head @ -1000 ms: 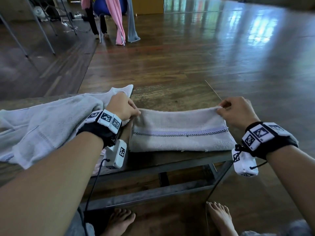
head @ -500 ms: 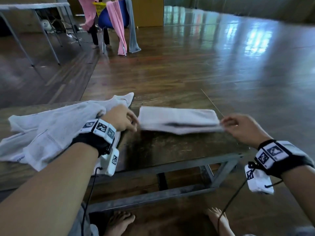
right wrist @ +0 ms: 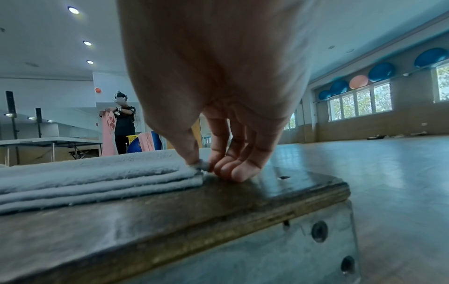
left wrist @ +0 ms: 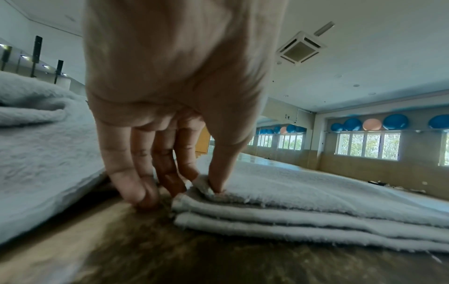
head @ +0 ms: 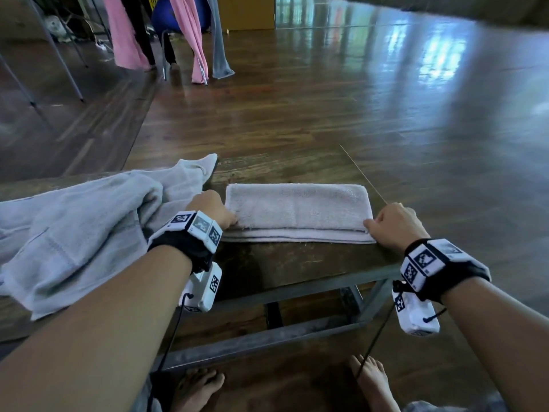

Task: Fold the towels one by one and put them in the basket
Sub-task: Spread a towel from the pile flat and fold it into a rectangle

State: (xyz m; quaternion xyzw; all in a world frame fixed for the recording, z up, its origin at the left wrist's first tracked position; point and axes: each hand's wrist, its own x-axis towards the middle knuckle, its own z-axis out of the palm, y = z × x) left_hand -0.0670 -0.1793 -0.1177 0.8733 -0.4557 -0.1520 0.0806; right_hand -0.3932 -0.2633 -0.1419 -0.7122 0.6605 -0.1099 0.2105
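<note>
A polished wooden floor stretches across a large hall lined with windows and exercise balls, where a low wooden table [head: 297, 263] holds the work in progress. A folded pale towel [head: 297, 215] lies flat at the table's centre, its stacked layers facing the person. The left hand [head: 212, 211] pinches the top layer's near corner at the towel's 8 o'clock, thumb on top and fingers curled beneath; the right hand [head: 395, 226] pinches the matching corner at 4 o'clock, thumb and forefinger closed on a small tuft. The towel thus spans the gap between the two grips, lying mostly toward 12 o'clock from both. Only the uppermost layer appears held, so lifting from here could peel the fold open. The right end sits near the table's edge and could slide off. A heap of unfolded towels [head: 80, 233] lies at 9 o'clock, touching the left wrist. No basket is identifiable nearby.
</note>
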